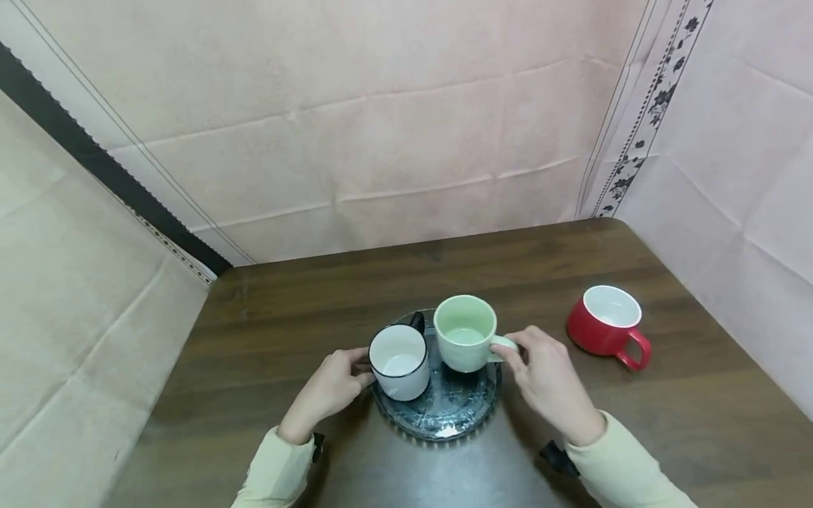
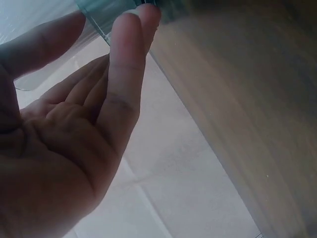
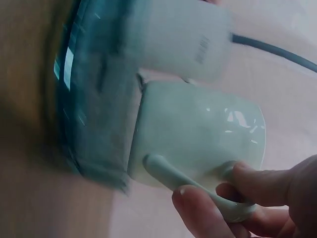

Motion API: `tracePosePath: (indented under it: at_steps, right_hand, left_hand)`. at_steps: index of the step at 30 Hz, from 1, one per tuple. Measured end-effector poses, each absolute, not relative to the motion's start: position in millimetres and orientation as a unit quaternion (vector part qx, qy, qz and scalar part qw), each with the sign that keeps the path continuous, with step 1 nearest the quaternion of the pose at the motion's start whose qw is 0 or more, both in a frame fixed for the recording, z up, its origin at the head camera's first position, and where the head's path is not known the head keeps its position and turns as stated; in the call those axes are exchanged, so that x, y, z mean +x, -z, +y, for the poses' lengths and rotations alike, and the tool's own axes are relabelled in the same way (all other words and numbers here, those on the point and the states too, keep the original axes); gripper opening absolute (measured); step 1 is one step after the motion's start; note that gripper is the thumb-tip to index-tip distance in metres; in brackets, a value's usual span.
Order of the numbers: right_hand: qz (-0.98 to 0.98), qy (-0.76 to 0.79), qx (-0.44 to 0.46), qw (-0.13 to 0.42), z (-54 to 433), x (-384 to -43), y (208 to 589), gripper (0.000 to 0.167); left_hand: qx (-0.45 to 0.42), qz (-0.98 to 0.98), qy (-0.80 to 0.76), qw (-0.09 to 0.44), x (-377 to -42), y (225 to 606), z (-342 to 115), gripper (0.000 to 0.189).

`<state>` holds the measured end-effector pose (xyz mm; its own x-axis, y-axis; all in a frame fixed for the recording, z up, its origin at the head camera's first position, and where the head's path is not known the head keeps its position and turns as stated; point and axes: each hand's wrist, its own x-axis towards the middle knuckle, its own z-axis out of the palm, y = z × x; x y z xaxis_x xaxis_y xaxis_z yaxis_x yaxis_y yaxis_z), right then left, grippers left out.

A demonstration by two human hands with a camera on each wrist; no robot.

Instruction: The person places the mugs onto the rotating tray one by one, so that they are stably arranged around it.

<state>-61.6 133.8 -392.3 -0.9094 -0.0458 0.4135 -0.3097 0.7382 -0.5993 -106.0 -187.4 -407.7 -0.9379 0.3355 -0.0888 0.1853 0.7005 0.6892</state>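
A pale green mug (image 1: pixel 465 339) is over the back right of a round clear glass tray (image 1: pixel 438 416). My right hand (image 1: pixel 540 374) pinches its handle (image 3: pixel 178 178) between thumb and fingers. The mug's base is close to the tray surface in the right wrist view. Beside it on the tray stands a white mug (image 1: pixel 399 363) with a dark rim and black handle. At the tray's left edge, next to the white mug, my left hand (image 1: pixel 330 384) holds the glass rim with thumb and fingertips (image 2: pixel 128 37). Both mugs look empty inside.
A red mug (image 1: pixel 603 324) with a white inside stands on the wooden table (image 1: pixel 305 296) to the right, its handle toward the front right. Pale cloth (image 1: pixel 381 141) hangs behind and on both sides of the table.
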Motion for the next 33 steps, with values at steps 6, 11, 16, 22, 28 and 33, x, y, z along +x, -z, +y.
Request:
tracePosePath:
  at_steps: [6,11,16,22,28,33]
  right_hand:
    - [-0.912,-0.381,0.078,0.133,116.7,-76.8,410.6,0.019]
    - [-0.908,-0.39,0.077,0.129,117.3,-87.5,415.4,0.033]
    - [-0.911,-0.358,0.064,0.194,143.8,-83.9,403.7,0.05]
    - [-0.896,-0.311,-0.066,0.31,218.0,-65.3,394.4,0.055]
    - [-0.946,-0.263,-0.12,0.147,267.1,-52.4,404.6,0.057]
    - [-0.95,-0.272,-0.112,0.1,285.5,-59.5,407.6,0.05]
  left_hand:
    - [0.16,0.921,-0.341,0.1,-105.9,408.4,-184.3,0.034]
    - [0.172,0.917,-0.341,0.115,-109.7,402.9,-187.6,0.026]
    - [0.148,0.913,-0.356,0.133,-116.8,399.9,-195.1,0.02]
    - [0.126,0.867,-0.454,0.163,-129.2,410.6,-198.8,0.04]
    - [0.102,0.873,-0.453,0.151,-129.9,407.9,-198.4,0.037]
    - [0.093,0.873,-0.456,0.148,-129.1,404.6,-191.0,0.037]
